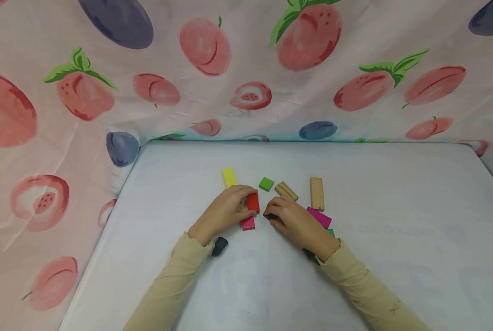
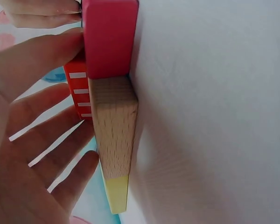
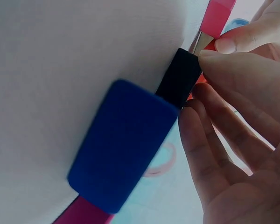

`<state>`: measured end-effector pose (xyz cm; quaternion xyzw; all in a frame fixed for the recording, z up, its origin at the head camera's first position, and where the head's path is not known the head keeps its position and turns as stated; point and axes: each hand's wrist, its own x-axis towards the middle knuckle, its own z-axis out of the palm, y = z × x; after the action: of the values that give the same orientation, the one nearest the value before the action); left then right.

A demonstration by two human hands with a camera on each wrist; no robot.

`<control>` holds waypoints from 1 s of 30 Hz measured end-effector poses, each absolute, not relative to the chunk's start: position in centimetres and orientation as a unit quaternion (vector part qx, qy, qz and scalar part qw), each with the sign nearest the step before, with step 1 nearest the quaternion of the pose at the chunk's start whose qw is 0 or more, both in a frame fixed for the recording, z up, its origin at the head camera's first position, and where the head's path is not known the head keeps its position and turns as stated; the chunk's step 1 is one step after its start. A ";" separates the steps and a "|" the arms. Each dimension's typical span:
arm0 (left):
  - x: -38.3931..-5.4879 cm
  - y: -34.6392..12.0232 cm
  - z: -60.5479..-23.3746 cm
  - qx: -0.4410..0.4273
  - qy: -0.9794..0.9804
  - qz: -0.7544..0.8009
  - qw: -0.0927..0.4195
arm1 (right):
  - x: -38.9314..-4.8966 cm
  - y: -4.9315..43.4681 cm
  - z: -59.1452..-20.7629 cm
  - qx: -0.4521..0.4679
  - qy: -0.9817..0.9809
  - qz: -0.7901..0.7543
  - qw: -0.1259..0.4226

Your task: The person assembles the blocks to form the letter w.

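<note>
The left hand [image 1: 225, 209] pinches a red block [image 1: 252, 202] between thumb and fingers — toward the left of the group, with a pink block [image 1: 248, 224] lying nearer. Just to the right, I see the right hand [image 1: 298, 221] pinching a black block [image 3: 179, 77], close to a blue block [image 3: 123, 144]. A yellow block [image 1: 229, 177] lies far and left; a green block [image 1: 266, 184] rests beyond both hands — all on the white table [image 1: 412, 276].
</note>
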<state>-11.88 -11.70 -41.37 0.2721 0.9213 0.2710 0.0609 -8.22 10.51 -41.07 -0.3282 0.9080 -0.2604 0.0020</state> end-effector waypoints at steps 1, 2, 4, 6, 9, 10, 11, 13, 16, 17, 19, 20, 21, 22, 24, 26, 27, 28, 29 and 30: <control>-11.9 -11.7 -41.4 0.274 0.921 0.271 0.061 | -8.2 10.5 -41.1 -0.328 0.908 -0.260 0.002; -11.9 -11.7 -41.5 0.275 0.921 0.270 0.062 | -8.2 10.5 -41.1 -0.328 0.909 -0.259 0.003; -11.9 -11.6 -41.5 0.276 0.920 0.270 0.067 | -8.2 10.5 -41.1 -0.326 0.909 -0.258 0.005; -11.9 -11.6 -41.5 0.275 0.920 0.269 0.076 | -8.2 10.5 -41.1 -0.325 0.910 -0.257 0.007; -11.8 -11.6 -41.5 0.272 0.919 0.270 0.089 | -8.2 10.5 -41.1 -0.324 0.910 -0.257 0.006; -11.7 -11.6 -41.6 0.271 0.920 0.270 0.091 | -8.2 10.5 -41.1 -0.324 0.910 -0.257 0.005; -11.7 -11.7 -41.6 0.270 0.919 0.270 0.091 | -8.1 10.5 -41.1 -0.324 0.910 -0.257 0.005; -11.6 -11.8 -41.6 0.270 0.920 0.269 0.089 | -8.1 10.5 -41.1 -0.324 0.911 -0.256 0.003; -11.4 -12.0 -41.6 0.270 0.922 0.265 0.079 | -8.1 10.6 -41.0 -0.323 0.912 -0.254 0.001; -11.3 -12.1 -41.6 0.271 0.922 0.265 0.075 | -8.1 10.6 -41.0 -0.323 0.912 -0.254 0.001; -11.2 -12.3 -41.6 0.271 0.923 0.264 0.067 | -8.2 10.6 -41.0 -0.323 0.912 -0.253 0.000; -11.1 -12.4 -41.6 0.271 0.924 0.264 0.062 | -8.2 10.6 -41.0 -0.322 0.912 -0.253 0.000; -11.0 -12.5 -41.6 0.270 0.924 0.263 0.059 | -8.2 10.6 -41.0 -0.323 0.913 -0.251 -0.001; -10.9 -12.6 -41.5 0.267 0.926 0.262 0.057 | -8.2 10.6 -41.0 -0.323 0.912 -0.251 -0.002; -10.7 -12.8 -41.5 0.258 0.929 0.257 0.059 | -8.2 10.6 -41.0 -0.325 0.912 -0.250 -0.007; -10.5 -13.1 -41.4 0.248 0.933 0.251 0.063 | -8.3 10.6 -41.0 -0.327 0.912 -0.249 -0.012; -10.4 -13.2 -41.3 0.244 0.935 0.247 0.066 | -8.3 10.5 -41.0 -0.328 0.911 -0.250 -0.017; -10.3 -13.2 -41.2 0.240 0.937 0.244 0.069 | -8.4 10.5 -41.0 -0.329 0.910 -0.250 -0.020; -10.2 -13.3 -41.1 0.238 0.938 0.242 0.071 | -8.5 10.5 -41.0 -0.329 0.910 -0.249 -0.024; -10.0 -13.3 -41.1 0.237 0.939 0.239 0.071 | -8.5 10.4 -41.0 -0.329 0.911 -0.248 -0.025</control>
<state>-10.04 -13.33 -41.08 0.2370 0.9389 0.2394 0.0713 -8.52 10.42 -40.96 -0.3290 0.9109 -0.2479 -0.0253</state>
